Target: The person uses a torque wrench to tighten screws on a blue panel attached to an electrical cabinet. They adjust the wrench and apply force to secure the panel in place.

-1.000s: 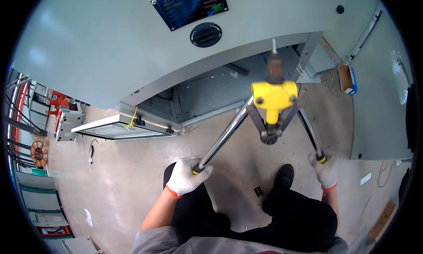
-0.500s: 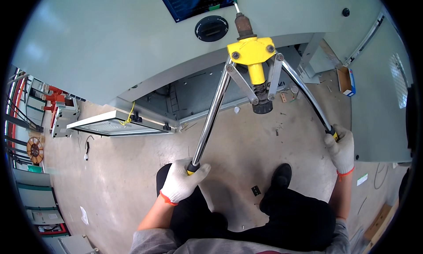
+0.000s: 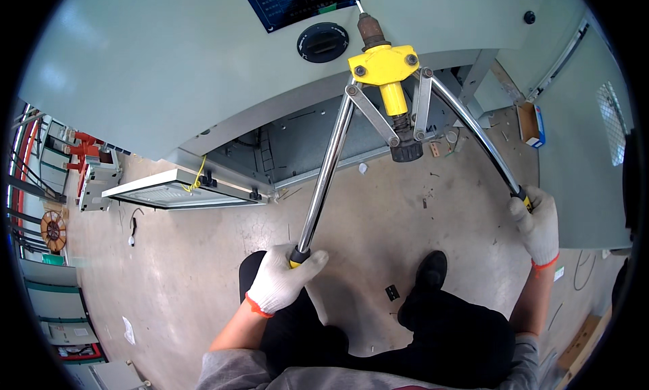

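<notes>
Since the frame half a second earlier, your right hand (image 3: pixel 539 224) has swung outward and slightly up, spreading the handles of the riveter (image 3: pixel 384 65) wider, while your left hand (image 3: pixel 280 278) has barely shifted. The riveter slants over the front of the cabinet (image 3: pixel 169 72), its pale pin (image 3: pixel 359 6) reaching the lower right corner of the plate (image 3: pixel 301 1); whether the pin is seated there is too small to tell. Your left fingers are curled closed about the grip of one handle, the thumb along it; your right fingers are wrapped about the other grip, their tips partly hidden. The step in hand appears to be placing a rivet at the plate's corner, handles spread. The next move would call for holding the nose firm and square to the plate, then drawing both handles together evenly. Just left of the riveter's nose sits the knob (image 3: pixel 323 42), close enough to be knocked should the head tip over. Well left of the riveter, the door (image 3: pixel 186 187) stands out low; to its right lies a box (image 3: pixel 531 123). Below it, a black piece (image 3: pixel 392 292) lies beside your shoe (image 3: pixel 431 271), a possible nuisance underfoot. Nothing visible blocks the handles' inward path.
</notes>
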